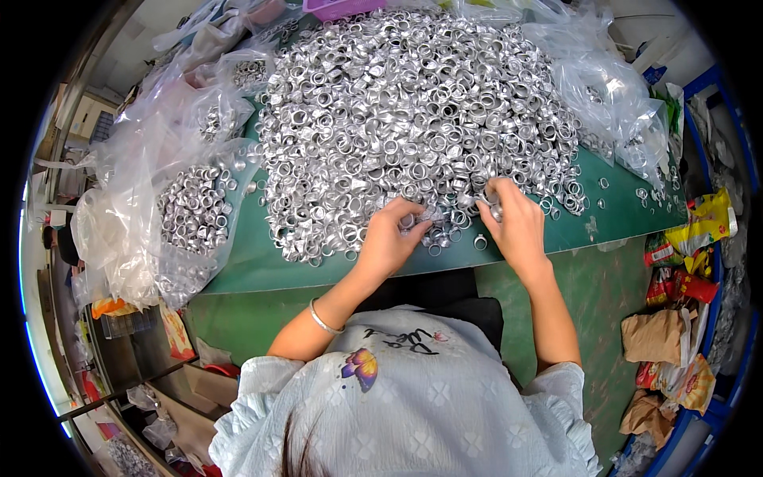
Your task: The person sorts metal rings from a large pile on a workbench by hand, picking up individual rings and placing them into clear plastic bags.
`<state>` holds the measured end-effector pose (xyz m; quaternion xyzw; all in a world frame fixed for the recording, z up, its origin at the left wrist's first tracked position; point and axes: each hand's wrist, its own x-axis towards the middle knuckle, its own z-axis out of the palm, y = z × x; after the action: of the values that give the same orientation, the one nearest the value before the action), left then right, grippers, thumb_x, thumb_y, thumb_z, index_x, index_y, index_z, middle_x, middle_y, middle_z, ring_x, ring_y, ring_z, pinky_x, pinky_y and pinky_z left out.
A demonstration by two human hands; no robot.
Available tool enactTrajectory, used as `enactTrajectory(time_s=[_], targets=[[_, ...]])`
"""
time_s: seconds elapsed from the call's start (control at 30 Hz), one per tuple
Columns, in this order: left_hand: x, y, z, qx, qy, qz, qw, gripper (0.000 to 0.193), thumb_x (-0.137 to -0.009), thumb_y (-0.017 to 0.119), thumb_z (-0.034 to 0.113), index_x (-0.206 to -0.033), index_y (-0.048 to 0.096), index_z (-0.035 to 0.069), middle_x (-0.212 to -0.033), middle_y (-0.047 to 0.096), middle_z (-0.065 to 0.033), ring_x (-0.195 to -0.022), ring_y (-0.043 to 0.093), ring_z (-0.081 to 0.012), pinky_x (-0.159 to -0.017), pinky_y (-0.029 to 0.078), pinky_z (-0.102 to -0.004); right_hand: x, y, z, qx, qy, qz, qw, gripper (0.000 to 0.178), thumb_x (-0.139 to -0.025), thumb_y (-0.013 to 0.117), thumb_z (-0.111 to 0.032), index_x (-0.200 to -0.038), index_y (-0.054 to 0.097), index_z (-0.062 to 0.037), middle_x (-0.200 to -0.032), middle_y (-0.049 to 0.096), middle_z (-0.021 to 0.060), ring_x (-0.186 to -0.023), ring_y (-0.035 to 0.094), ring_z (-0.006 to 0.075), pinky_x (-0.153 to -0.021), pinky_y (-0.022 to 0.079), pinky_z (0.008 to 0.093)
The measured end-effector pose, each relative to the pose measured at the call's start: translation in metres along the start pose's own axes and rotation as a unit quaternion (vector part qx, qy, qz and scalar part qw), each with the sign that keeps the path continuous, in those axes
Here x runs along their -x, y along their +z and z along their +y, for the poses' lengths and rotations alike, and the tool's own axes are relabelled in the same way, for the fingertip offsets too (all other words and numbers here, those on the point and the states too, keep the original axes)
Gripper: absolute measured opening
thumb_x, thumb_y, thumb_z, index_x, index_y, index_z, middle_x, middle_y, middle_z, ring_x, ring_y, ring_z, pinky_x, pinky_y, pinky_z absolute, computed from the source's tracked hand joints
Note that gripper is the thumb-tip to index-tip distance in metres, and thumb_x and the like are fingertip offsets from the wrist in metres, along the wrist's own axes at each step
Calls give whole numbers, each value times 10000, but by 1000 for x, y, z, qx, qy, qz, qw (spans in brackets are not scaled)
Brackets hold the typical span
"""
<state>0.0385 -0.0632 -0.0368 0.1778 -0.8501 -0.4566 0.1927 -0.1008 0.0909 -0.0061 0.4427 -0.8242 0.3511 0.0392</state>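
Note:
A large heap of silver-coloured metal rings point(413, 103) covers much of the green table point(246, 266). At the heap's near edge, my left hand point(389, 237) is curled, with its thumb and forefinger closed about a ring point(408, 222). To its right, my right hand point(518, 226) bends its fingers and thumb round rings point(496, 211) beside the heap. A few loose rings lie between the hands, and one single ring point(480, 242) sits apart near the table's front edge. The palms and some fingertips are hidden from above.
Clear plastic bags point(131, 215) with rings in them lie at the left. Another plastic bag point(608, 87) spreads over the back right. A purple basket point(342, 8) stands at the far edge. Snack packets and paper bags point(656, 334) fill a blue rack at the right.

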Motion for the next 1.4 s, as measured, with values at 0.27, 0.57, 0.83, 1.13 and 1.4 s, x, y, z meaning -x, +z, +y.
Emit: enactTrajectory(time_s=[0.27,0.57,0.83,1.13,1.4], targets=[[0,-5,16,266,-147,-51,951,198,-770,689,32,-930,594,-37,-794,531,-62,-645,533,-135,-574,441,-255,8,10,-15,-398,152,-136,895,382,-765,694,-53,-1139,615,-33,-901,589,7,-747,516,68,-686,424,205],[-9,-9,15,112,-104,-48,987,233,-773,673,54,-994,605,25,-792,540,-83,-553,561,-208,-502,450,-337,18,16,1,-481,173,-33,859,244,-793,675,-95,-1007,626,12,-878,627,102,-723,575,148,-573,438,236],[-13,7,14,-87,-11,34,996,236,-856,593,132,-1082,585,64,-837,572,-101,-565,587,-267,-477,445,-351,31,8,20,-813,326,-5,483,219,-908,530,-205,-1049,547,-38,-884,588,119,-576,542,145,-341,339,193],[15,-6,42,667,-475,-80,569,413,-926,467,363,-1142,502,13,-1094,565,-112,-1008,567,-228,-852,498,-397,15,31,-54,-327,54,93,939,224,-711,691,-19,-916,609,22,-897,610,111,-718,606,215,-572,483,284],[22,-11,19,815,-276,-104,498,357,-948,428,411,-992,590,95,-958,623,-60,-878,600,-165,-796,501,-331,-6,40,-94,-103,-196,28,975,256,-661,669,-73,-900,611,-2,-920,586,115,-817,554,293,-725,444,387]])
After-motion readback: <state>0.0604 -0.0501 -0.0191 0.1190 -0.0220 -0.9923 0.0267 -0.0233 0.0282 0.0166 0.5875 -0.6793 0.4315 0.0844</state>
